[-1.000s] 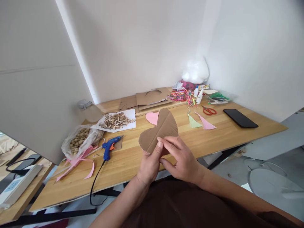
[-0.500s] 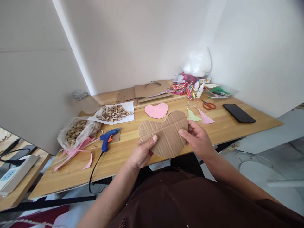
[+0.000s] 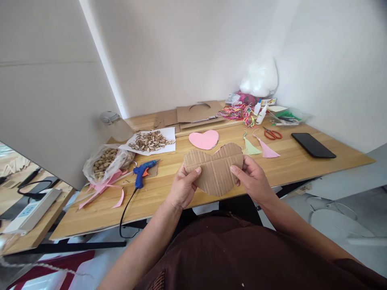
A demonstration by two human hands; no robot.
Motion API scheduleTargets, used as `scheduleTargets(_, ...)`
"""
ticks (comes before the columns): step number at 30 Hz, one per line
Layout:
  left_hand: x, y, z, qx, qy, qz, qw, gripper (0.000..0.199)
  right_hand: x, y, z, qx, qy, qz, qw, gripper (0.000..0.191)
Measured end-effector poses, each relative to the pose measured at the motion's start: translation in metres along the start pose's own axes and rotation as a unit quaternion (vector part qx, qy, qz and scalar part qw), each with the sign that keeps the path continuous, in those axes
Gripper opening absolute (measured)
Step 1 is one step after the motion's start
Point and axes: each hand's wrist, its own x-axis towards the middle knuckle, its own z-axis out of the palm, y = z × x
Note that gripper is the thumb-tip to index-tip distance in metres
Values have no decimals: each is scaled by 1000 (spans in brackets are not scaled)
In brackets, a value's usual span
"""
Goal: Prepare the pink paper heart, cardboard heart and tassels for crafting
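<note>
A brown corrugated cardboard heart (image 3: 216, 171) is held between both hands above the front of the table, its notch facing away from me. My left hand (image 3: 184, 187) grips its left edge, thumb on top and fingers beneath. On the right edge, my right hand (image 3: 253, 177) pinches it the same way. Just beyond lies a pink heart (image 3: 204, 139), flat on the wood. To its right rest a green tassel (image 3: 252, 148) and a pink tassel (image 3: 268, 150). A blue glue gun (image 3: 143, 173) lies left of my hands.
On the wooden table (image 3: 169, 189) stand a bag of peanuts (image 3: 104, 163), shells on paper (image 3: 151, 141), pink strips (image 3: 104, 187), cardboard pieces (image 3: 196, 114), colourful cords (image 3: 237, 112), glue bottles (image 3: 261, 114), red-handled scissors (image 3: 273, 134) and a black phone (image 3: 313, 145). A power strip (image 3: 33, 211) sits left.
The cardboard heart has turned from a tilt to a more level position, with both hands still on it. My view has shifted slightly, so the table things appear farther right.
</note>
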Motion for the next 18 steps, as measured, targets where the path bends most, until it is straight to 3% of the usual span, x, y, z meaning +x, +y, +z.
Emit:
scheduleTargets(6,4,-2,-2,-10,41,19,999,64,-2,3,5,-2,-12,-6,1000,32)
scheduleTargets(18,3,0,-5,-15,28,10,999,63,-1,10,8,15,-4,-3,1000,32)
